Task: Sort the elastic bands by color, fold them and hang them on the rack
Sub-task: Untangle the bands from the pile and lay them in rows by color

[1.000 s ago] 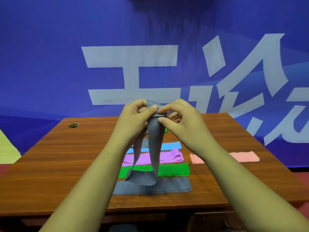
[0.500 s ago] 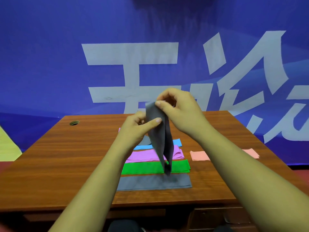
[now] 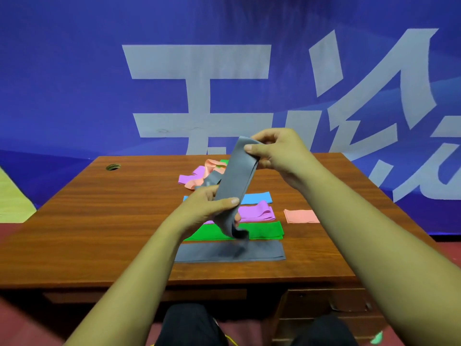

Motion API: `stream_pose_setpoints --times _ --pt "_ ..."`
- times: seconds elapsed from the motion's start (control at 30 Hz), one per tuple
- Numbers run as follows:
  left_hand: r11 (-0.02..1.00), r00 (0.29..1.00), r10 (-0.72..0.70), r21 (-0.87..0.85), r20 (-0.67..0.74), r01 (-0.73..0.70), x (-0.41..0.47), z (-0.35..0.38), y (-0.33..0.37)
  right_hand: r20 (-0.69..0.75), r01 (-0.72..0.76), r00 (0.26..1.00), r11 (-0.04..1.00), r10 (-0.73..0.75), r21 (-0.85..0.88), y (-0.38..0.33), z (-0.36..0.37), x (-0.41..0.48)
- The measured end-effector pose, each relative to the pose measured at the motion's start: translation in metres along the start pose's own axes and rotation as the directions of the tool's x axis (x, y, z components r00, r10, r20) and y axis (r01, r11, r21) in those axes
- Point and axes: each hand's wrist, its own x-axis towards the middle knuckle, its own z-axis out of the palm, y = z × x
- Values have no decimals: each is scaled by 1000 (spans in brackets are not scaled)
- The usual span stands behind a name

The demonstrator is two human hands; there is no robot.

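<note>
Two hands grip grey band (image 3: 237,182) — slanting | right hand (image 3: 282,152) high — left hand (image 3: 209,208) low

Grey band (image 3: 237,181) held; grey (image 3: 229,250), green (image 3: 264,229), purple (image 3: 257,213), blue (image 3: 258,198), pink (image 3: 300,216) bands on brown wood-grain table (image 3: 99,221).

Wooden table (image 3: 99,221) with colored bands (image 3: 264,229)

Probably a staged recording or event room rather than a home: wooden office worktop (image 3: 99,221) with a cable hole (image 3: 113,167) and drawers (image 3: 321,303), set on red floor (image 3: 15,318) before a big blue printed banner (image 3: 74,83) with large pale characters.
</note>
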Motion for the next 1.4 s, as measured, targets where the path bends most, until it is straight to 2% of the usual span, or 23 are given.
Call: stream_pose_setpoints --times 0.13,0.23,0.33,0.47,0.57,0.67,0.73,0.8,0.87,0.97,1.03,1.1,1.17,1.3,1.4 --pt "990 993 -100 105 70 92 -9 -12 -19 -129 -61 989 991 77 122 19 -4 1" --pt "979 986 -144 155 90 129 -16 -22 -27 -153 -108 980 983 130 148 39 -5 -3" --pt "966 970 -213 176 116 191 -23 -35 -37 -208 -130 959 953 191 275 59 -9 -10" --pt "942 961 -270 227 66 249 -36 -52 -49 -275 -176 921 925 275 336 89 -16 -22" --pt "950 960 -276 168 49 264 -43 -64 -59 -293 -234 887 893 358 384 114 -16 -37" --pt "944 940 -329 60 91 325 -49 -68 -62 -281 -283 856 848 434 448 138 -12 -52" --pt "936 938 -343 103 53 336 -50 -71 -66 -312 -288 826 828 469 480 152 -11 -60" --pt "937 941 -337 82 -43 339 -49 -76 -75 -337 -319 795 820 504 475 164 -10 -65" --pt "944 933 -326 8 -154 331 -48 -82 -87 -344 -376 775 824 530 423 176 -9 -70" --pt "936 905 -347 -39 -244 349 -51 -85 -99 -365 -417 769 845 524 334 190 -6 -75" --pt "933 890 -311 70 -334 353 -53 -87 -105 -404 -437 768 868 497 238 198 -4 -77" --pt "912 862 -211 226 -461 344 -51 -90 -112 -455 -450 788 893 415 35 206 -5 -77" --pt "867 839 -125 352 -530 352 -50 -91 -118 -444 -431 839 883 315 -187 211 -3 -76" --pt "718 821 -28 560 -570 414 -51 -85 -132 -401 -351 900 829 170 -436 218 4 -80" --pt "667 827 34 629 -561 399 -54 -78 -143 -348 -266 934 803 79 -533 226 8 -88"
